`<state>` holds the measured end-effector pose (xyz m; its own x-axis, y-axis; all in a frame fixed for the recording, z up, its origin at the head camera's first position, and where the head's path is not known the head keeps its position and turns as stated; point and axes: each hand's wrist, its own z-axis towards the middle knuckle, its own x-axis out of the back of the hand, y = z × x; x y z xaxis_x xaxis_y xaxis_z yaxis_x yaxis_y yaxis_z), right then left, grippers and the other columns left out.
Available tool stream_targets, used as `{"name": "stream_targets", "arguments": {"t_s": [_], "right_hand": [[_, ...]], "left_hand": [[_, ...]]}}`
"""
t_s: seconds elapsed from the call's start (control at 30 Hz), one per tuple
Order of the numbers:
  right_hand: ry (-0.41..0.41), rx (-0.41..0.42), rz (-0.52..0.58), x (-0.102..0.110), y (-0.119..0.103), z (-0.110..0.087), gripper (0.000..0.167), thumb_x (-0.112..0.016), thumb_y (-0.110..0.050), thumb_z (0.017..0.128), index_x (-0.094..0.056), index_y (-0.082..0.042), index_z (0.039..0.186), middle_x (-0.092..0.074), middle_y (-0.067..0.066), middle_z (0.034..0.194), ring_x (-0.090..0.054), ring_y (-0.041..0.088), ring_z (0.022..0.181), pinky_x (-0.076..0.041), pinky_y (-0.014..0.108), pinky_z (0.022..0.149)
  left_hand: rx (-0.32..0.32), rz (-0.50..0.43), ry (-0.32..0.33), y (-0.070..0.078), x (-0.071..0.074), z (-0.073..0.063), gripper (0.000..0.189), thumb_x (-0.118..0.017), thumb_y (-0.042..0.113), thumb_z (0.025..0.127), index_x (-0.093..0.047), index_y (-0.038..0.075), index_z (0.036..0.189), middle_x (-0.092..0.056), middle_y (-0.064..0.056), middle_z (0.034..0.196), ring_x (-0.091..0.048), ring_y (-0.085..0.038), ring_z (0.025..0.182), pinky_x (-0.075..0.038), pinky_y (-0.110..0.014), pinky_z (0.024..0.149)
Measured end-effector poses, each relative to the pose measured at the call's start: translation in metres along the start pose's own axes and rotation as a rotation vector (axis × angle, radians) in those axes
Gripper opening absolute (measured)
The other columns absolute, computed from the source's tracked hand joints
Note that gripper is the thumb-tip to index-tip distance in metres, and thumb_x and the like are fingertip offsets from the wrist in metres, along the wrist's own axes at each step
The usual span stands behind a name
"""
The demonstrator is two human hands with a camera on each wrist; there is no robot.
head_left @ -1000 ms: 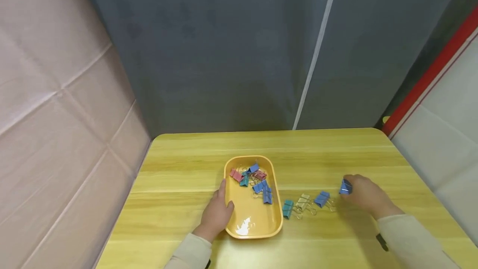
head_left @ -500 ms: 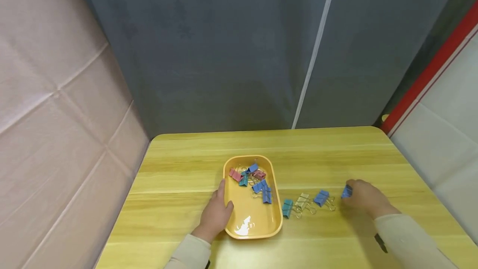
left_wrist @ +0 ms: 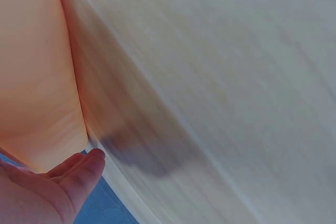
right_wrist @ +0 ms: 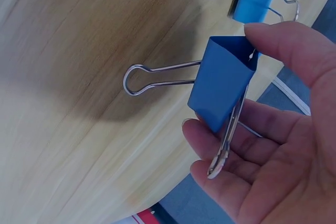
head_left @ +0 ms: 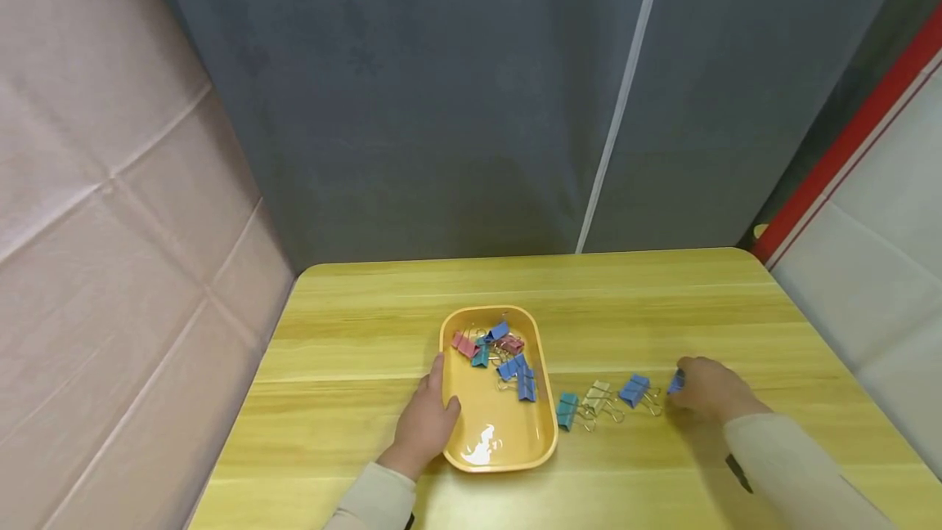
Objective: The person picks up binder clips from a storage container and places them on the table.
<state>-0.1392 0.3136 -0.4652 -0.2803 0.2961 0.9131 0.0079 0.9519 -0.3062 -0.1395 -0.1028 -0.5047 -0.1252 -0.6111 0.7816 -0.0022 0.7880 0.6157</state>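
Observation:
My left hand (head_left: 424, 424) holds the left rim of a yellow tray (head_left: 500, 464), thumb over the inside and fingers along the outer wall. In the left wrist view, its extended fingers (left_wrist: 86, 174) lie against the tray's side. My right hand (head_left: 712, 388) pinches a blue binder clip (right_wrist: 223, 80) between thumb and fingertips, close over the table; its wire handles are splayed apart. To its left, another blue binder clip (head_left: 634, 390), a pale yellow one (head_left: 596, 397) and a teal one (head_left: 567, 410) lie in a row. Several pink, teal and blue binder clips (head_left: 526, 385) lie inside the tray.
The wooden table (head_left: 353, 317) runs up to a dark grey panel (head_left: 441, 105) at the back. A pale fabric wall (head_left: 147, 309) stands on the left, and a white panel with a red strip (head_left: 832, 154) on the right.
My right hand, pinching the blue binder clip, has lowered slightly and shifted a little toward the row of clips. The left hand, tray and other clips stay put.

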Motion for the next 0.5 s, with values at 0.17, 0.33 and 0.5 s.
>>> {"name": "stream_targets", "arguments": {"t_s": [0.17, 0.33, 0.5], "right_hand": [[-0.013, 0.01, -0.015, -0.0019, -0.0024, 0.003, 0.063, -0.07, -0.02, 0.078, -0.049, 0.022, 0.12, -0.058, 0.038, 0.112, -0.061, 0.044, 0.094, -0.047, 0.06, 0.083], [-0.026, -0.016, -0.009, -0.0026, -0.0025, 0.0066, 0.062, -0.068, -0.018, 0.078, -0.048, 0.022, 0.122, -0.057, 0.038, 0.115, -0.058, 0.031, 0.084, -0.049, 0.057, 0.082], [-0.042, -0.043, 0.016, -0.0062, 0.0003, 0.0098, 0.062, -0.067, -0.018, 0.079, -0.049, 0.021, 0.122, -0.063, 0.027, 0.103, -0.051, 0.026, 0.076, -0.046, 0.045, 0.069]], "left_hand": [[-0.004, -0.006, 0.001, -0.0006, 0.0002, 0.0, 0.071, -0.055, 0.021, 0.094, -0.019, 0.009, 0.154, -0.042, -0.029, 0.142, -0.055, -0.046, 0.114, -0.047, -0.057, 0.09], [-0.007, -0.008, 0.005, -0.0009, -0.0003, 0.0006, 0.071, -0.055, 0.021, 0.094, -0.019, 0.008, 0.154, -0.042, -0.029, 0.142, -0.054, -0.046, 0.115, -0.047, -0.057, 0.09], [-0.01, 0.01, 0.011, -0.0023, -0.0022, 0.0022, 0.071, -0.055, 0.022, 0.094, -0.02, 0.008, 0.154, -0.043, -0.028, 0.142, -0.053, -0.045, 0.118, -0.045, -0.056, 0.094]]}}
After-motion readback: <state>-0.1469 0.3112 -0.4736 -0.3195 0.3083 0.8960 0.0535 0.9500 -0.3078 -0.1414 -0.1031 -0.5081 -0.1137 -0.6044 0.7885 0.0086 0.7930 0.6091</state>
